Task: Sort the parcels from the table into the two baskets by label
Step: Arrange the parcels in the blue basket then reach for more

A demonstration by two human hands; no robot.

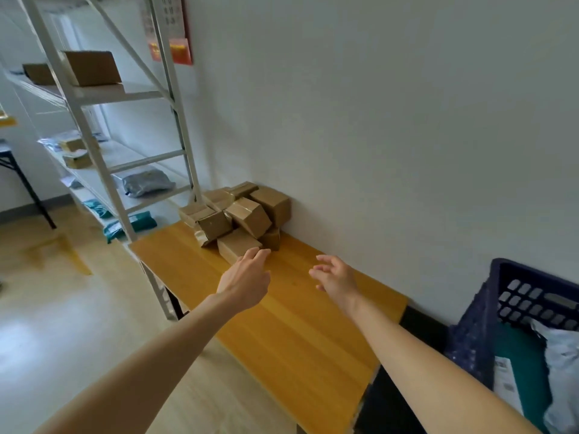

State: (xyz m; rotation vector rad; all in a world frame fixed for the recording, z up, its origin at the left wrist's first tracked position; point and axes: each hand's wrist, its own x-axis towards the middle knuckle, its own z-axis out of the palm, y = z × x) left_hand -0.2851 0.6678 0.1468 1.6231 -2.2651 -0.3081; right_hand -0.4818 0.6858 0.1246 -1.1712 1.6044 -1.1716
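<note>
Yellow table (297, 339) against a wall (407, 120) carries piled boxes (247, 211). Left hand (247, 277) stretches forward, fingers straight, tips at the nearest box (235, 245); right hand (336, 278) hovers alongside, fingers loosely spread, empty.

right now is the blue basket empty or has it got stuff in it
Not empty: a green parcel and a pale plastic bag lie inside the blue basket.

Place type: small parcel storeroom.
Shelving: white metal rack (94, 151) holding cardboard boxes (91, 68) and grey and green mailer bags (144, 183).
Work surface: wooden table (297, 333) bearing piled, taped brown parcels (247, 214).
Container: dark blue basket (476, 327) holding labelled bags.
</note>
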